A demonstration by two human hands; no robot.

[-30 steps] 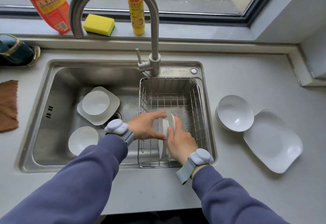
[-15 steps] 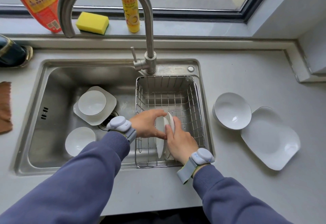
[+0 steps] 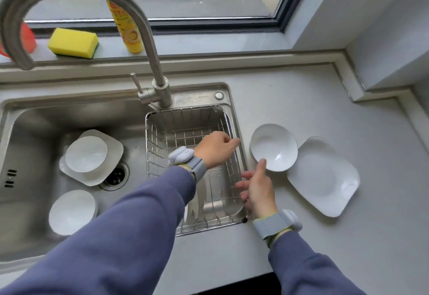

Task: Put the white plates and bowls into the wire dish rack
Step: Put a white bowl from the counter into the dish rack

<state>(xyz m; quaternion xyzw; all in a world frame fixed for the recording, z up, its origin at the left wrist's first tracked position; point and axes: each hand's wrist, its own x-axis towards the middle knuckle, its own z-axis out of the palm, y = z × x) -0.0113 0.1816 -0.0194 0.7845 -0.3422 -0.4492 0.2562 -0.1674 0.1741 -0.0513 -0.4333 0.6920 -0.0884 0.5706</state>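
The wire rack (image 3: pixel 192 129) sat in the right part of the sink (image 3: pixel 34 118), in the centre of the frame. White dishes (image 3: pixel 197 201) stood on edge in its lower part, partly hidden by the left sleeve (image 3: pixel 130 229). The left hand (image 3: pixel 217 147) was above the rack with loosely curled fingers and held nothing. The right hand (image 3: pixel 257 190) was at the rack's right rim, its fingers spread, empty, with one fingertip near the bowl (image 3: pixel 274 147) on the counter (image 3: pixel 301 85). A plate (image 3: pixel 322 176) lay just right of this bowl. In the left of the frame, inside the sink, one bowl (image 3: pixel 86 154) rested on a plate (image 3: pixel 113 146), and another bowl (image 3: pixel 72 212) lay below them.
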